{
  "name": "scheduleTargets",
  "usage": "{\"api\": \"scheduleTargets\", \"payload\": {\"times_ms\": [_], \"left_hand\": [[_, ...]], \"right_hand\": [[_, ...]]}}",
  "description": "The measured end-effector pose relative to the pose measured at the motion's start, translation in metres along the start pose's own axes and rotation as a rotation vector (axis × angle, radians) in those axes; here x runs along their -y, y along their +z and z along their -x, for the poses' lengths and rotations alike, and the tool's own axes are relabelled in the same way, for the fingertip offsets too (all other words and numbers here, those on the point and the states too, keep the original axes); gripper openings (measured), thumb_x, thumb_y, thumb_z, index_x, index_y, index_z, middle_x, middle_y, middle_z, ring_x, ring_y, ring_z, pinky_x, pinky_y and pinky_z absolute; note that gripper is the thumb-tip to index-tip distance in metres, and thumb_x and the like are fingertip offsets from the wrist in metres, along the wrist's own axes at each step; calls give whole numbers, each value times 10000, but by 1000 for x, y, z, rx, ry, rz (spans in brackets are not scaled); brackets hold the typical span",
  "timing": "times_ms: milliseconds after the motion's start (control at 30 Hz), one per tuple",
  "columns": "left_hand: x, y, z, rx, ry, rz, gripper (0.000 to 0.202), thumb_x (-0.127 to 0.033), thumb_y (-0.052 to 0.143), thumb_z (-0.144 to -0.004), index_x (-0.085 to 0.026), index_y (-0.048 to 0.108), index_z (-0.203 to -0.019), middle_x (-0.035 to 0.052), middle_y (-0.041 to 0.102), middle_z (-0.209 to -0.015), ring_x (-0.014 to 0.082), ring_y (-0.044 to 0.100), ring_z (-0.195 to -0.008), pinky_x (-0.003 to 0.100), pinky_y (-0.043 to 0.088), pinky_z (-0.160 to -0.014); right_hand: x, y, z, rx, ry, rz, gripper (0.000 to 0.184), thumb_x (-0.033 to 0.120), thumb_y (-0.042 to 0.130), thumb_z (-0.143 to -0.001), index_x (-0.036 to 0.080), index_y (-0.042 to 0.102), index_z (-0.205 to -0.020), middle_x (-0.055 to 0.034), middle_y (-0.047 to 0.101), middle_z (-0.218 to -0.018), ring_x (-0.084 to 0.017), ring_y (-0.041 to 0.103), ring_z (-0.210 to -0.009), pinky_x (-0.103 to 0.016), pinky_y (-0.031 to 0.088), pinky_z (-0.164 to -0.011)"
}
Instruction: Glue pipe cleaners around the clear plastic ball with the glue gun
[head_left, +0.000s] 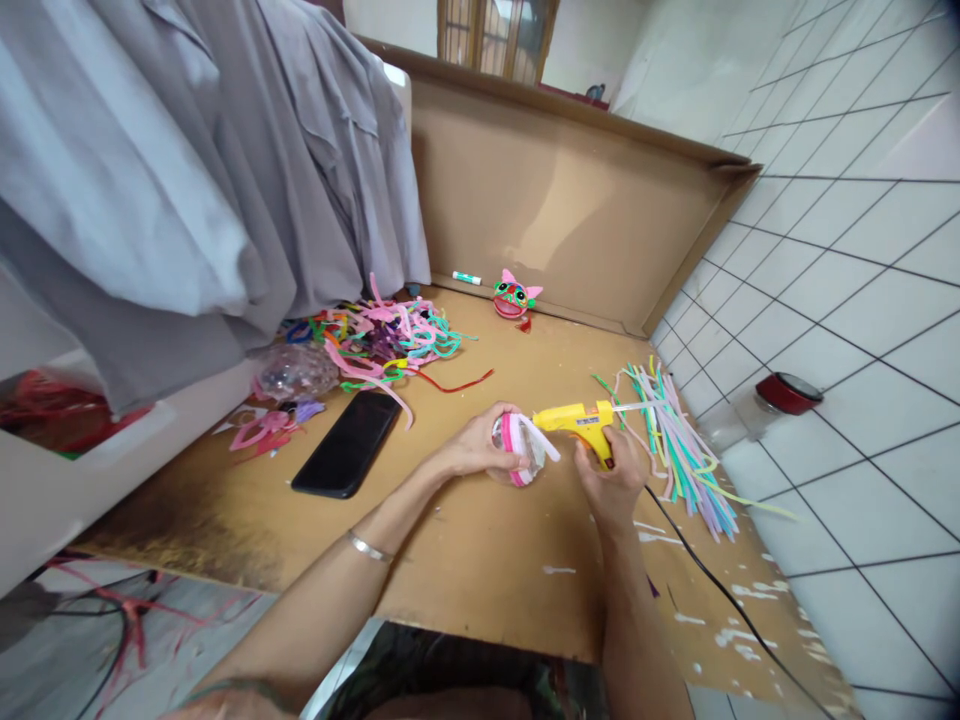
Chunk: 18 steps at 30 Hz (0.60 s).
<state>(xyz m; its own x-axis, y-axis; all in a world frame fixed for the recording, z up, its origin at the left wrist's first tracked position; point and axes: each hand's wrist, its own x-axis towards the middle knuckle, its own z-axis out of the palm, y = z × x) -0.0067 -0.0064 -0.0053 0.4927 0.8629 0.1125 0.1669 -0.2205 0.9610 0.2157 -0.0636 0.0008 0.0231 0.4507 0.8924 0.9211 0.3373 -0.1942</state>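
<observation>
My left hand (484, 440) is closed around a small clear plastic piece (531, 462), which looks like a cut bottle part. Pink and white fuzzy pipe cleaners (512, 445) wrap it, and one pale end sticks out to the right. In my right hand (616, 475) is a yellow hot glue gun (577, 418), my fingers wrapped round its handle. Its nozzle points left, close to the upper edge of the plastic piece; whether they touch I cannot tell. A clear glue stick (637, 406) juts from the gun's back.
A bundle of pastel pipe cleaners (686, 450) lies right, near a red-lidded jar (780, 400) by the tiled wall. Left are a black phone (346, 445) and a tangled pipe cleaner heap (405, 335). A decorated animal-face piece (513, 297) sits at the back; the gun's cord (712, 575) trails right.
</observation>
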Motion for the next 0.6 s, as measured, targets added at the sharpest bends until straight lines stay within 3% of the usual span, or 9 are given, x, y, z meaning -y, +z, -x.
{"api": "scheduleTargets", "payload": {"times_ms": [600], "left_hand": [[0, 0, 0, 22, -8, 34, 758, -383, 835, -548, -189, 497, -1198, -7, 580, -926, 151, 537, -807, 268, 467, -753]], "right_hand": [[0, 0, -1, -26, 15, 22, 159, 314, 620, -839, 187, 603, -932, -55, 649, -782, -187, 621, -706, -324, 516, -677]]}}
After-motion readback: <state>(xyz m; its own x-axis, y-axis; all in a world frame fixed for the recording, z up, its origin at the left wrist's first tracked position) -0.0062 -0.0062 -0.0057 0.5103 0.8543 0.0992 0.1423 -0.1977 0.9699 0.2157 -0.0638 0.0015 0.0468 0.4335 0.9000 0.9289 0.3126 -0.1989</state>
